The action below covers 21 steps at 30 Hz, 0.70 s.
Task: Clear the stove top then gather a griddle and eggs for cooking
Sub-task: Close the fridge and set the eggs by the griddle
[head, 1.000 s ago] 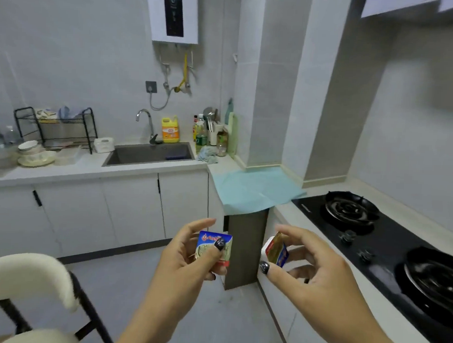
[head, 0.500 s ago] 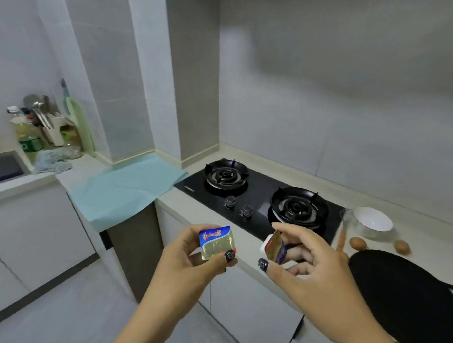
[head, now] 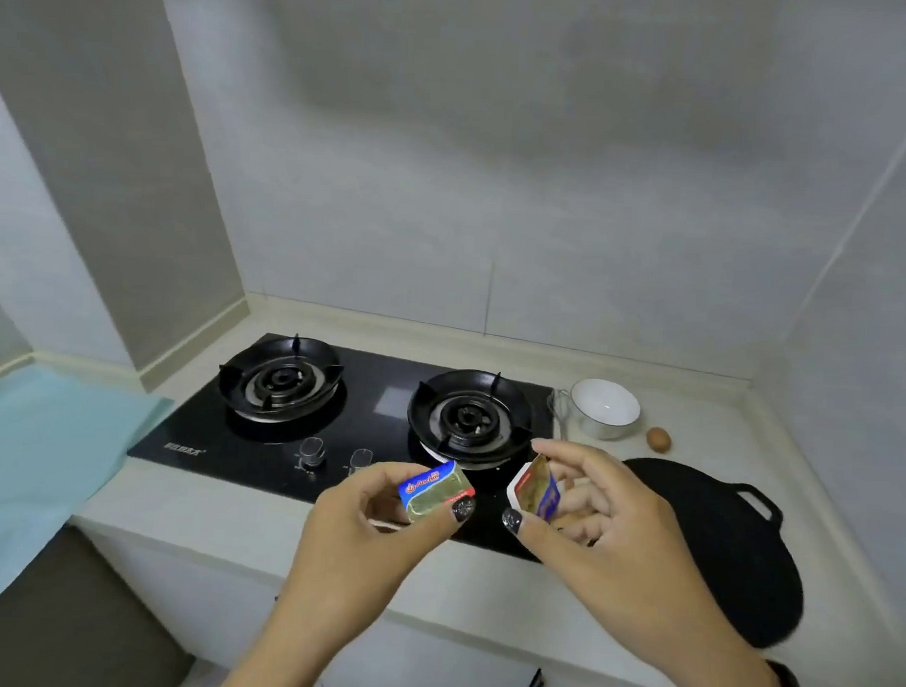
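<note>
A black two-burner stove top (head: 382,407) lies bare in the counter. A flat black griddle (head: 731,548) with a loop handle rests on the counter to its right. One brown egg (head: 658,439) lies behind the griddle, beside a white bowl (head: 607,407). My left hand (head: 367,530) pinches a small blue-and-gold butter portion (head: 435,491) over the stove's front edge. My right hand (head: 604,523) pinches a second butter portion (head: 536,487), tilted on edge, just right of the first.
A wire whisk (head: 560,406) leans by the bowl. A light blue cloth (head: 46,452) covers the counter at the left. Two stove knobs (head: 334,454) sit at the stove's front. Tiled walls close the corner behind and to the right.
The view has swung right from the sink to face the stove squarely. Both hands keep their butter portions and now hover over the stove's front edge.
</note>
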### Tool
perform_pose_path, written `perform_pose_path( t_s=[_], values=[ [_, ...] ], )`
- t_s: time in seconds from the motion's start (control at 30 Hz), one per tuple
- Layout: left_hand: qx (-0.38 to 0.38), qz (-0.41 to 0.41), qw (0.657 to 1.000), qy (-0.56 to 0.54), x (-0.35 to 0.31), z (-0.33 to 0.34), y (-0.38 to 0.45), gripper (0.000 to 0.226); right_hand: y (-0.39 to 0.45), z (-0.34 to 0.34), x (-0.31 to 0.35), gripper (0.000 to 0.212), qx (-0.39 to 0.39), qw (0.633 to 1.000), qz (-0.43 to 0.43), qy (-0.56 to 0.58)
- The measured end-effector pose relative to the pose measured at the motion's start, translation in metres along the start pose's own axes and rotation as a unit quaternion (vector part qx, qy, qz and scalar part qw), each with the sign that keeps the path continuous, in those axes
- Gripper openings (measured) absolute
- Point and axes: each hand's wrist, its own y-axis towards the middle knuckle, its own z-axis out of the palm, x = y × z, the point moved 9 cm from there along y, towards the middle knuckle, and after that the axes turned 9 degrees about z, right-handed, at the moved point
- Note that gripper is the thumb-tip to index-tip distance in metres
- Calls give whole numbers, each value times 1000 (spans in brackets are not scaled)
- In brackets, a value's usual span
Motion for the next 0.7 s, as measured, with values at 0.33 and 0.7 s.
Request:
perform_pose_path(
  t_s=[0.33, 0.7],
  values=[
    [70, -17, 997, 28, 58, 57, 61, 8, 27, -30, -57, 51, -88, 989, 79, -85],
    [96, -53, 985, 133, 140, 148, 110, 22, 98, -75, -147, 60, -44, 969, 144, -197]
  ],
)
